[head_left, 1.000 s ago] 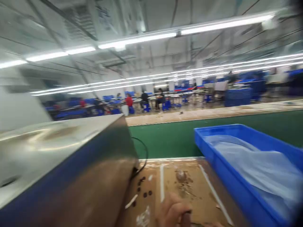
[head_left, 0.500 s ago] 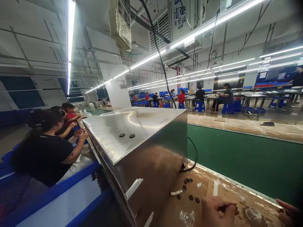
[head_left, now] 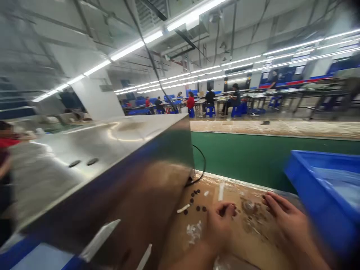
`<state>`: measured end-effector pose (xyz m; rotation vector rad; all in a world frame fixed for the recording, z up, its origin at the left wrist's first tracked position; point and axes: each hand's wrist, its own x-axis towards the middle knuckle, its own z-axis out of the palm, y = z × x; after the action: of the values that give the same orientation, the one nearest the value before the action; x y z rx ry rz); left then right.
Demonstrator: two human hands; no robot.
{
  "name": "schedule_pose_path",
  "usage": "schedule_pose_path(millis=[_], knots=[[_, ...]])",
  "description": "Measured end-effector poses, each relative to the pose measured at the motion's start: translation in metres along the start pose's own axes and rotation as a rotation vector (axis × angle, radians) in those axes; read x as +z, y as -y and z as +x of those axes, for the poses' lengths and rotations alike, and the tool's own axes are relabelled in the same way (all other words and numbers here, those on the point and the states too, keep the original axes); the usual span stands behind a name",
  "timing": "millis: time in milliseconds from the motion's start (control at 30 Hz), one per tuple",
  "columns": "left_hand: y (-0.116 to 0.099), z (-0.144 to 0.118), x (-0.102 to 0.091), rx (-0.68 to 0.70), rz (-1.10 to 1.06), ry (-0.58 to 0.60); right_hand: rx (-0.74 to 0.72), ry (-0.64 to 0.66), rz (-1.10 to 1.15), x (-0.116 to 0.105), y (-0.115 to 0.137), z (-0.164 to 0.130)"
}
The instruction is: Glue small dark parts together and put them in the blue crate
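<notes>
My left hand [head_left: 221, 221] is closed in a pinch above the brown work surface [head_left: 182, 238]. What lies in its fingers, if anything, is hidden. To the right, my right hand [head_left: 289, 221] has its thumb and fingertips pressed together, with a small dark bit at the tips too blurred to name. Several small dark round discs [head_left: 198, 208] lie on the surface left of my left hand, near a short white strip [head_left: 183, 209]. Crumpled clear plastic [head_left: 194, 231] lies below them. Between my hands is a blurred cluster of small pieces [head_left: 254, 215].
A large metal box [head_left: 165, 176] stands on the left with two dark discs [head_left: 92, 161] on top. A black cable [head_left: 204, 161] loops behind it. Beyond runs a green belt [head_left: 239, 150]. A blue bin [head_left: 323, 195] stands at right. Other people [head_left: 209, 98] sit at far tables.
The view has swung right, bringing the blue bin and more of my right hand into sight. The nearby co-worker at left has mostly left the picture. Both hands remain pinched.
</notes>
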<state>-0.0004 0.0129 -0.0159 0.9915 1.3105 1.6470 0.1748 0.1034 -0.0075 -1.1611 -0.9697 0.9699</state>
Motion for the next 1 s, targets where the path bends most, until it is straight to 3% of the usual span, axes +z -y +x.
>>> schedule_pose_path(millis=[100,267,433,667,1000], knots=[[-0.002,0.002,-0.004,-0.007,-0.005,0.014,-0.005,0.144,0.067,-0.010,-0.002,0.003],[0.010,0.010,-0.011,-0.057,-0.024,0.027,-0.100,0.137,-0.124,-0.010,-0.012,0.005],[0.008,0.005,-0.012,-0.072,-0.065,0.025,-0.223,0.166,-0.280,-0.007,-0.015,-0.003],[0.002,0.004,-0.008,-0.086,-0.119,0.007,-0.596,0.279,-0.567,0.000,-0.017,-0.006],[0.001,0.005,-0.007,-0.091,-0.134,-0.004,-0.630,0.324,-0.631,0.001,-0.021,-0.007]])
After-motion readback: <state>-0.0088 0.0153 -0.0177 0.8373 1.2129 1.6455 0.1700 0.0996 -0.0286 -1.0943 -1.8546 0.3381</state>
